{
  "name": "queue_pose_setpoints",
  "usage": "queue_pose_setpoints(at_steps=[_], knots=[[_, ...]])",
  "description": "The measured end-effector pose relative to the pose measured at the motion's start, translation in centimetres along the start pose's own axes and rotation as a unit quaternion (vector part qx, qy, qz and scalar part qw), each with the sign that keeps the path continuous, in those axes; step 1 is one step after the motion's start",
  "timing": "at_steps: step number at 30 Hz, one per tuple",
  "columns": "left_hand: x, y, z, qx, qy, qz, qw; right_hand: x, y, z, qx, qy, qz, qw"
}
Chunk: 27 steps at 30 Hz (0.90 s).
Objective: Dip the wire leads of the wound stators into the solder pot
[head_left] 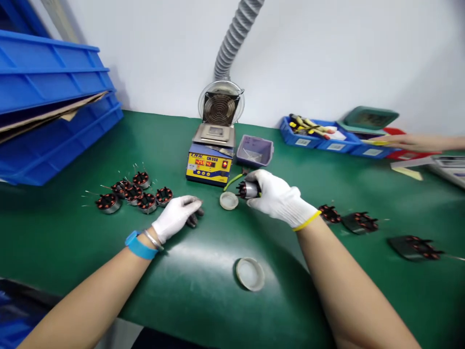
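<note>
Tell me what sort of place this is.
Most likely an electronics or motor assembly workbench. A solder pot stands under a fume hose, wound stator coils lie on the green mat, and the gloved right hand holds another coil.

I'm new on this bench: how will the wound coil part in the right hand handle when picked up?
The stator in the right hand looks metal-cored, so probably heavy for its size. Its round body could roll if laid sideways. The thin wire leads on those near the left hand look easily bent.
</note>
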<state>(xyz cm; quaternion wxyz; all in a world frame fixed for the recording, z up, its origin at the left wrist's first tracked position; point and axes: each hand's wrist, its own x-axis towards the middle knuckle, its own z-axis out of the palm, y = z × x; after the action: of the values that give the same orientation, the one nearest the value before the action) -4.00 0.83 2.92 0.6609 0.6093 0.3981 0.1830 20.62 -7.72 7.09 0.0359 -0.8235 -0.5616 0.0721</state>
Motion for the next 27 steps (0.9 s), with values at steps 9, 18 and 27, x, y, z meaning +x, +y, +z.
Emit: queue_pose_setpoints(at_steps=[9,18,27], knots=[[-0.2,0.1,0.4,-0.022,-0.003,-0.019,1.000,-0.9,-0.5,0.5,-0.044,-0.008,-0.023,0.999],[0.0,-1.1,0.2,-0.022,-0.038,0.014,0.999,-0.4,-0.1,-0.2,-0.038,0.029,0.057,0.997],[-0.2,-0.8,0.4,-0.002,-0.040,-0.001,0.999,-0.8,-0.4,0.9,-0.088,0.019,-0.017,0.996]])
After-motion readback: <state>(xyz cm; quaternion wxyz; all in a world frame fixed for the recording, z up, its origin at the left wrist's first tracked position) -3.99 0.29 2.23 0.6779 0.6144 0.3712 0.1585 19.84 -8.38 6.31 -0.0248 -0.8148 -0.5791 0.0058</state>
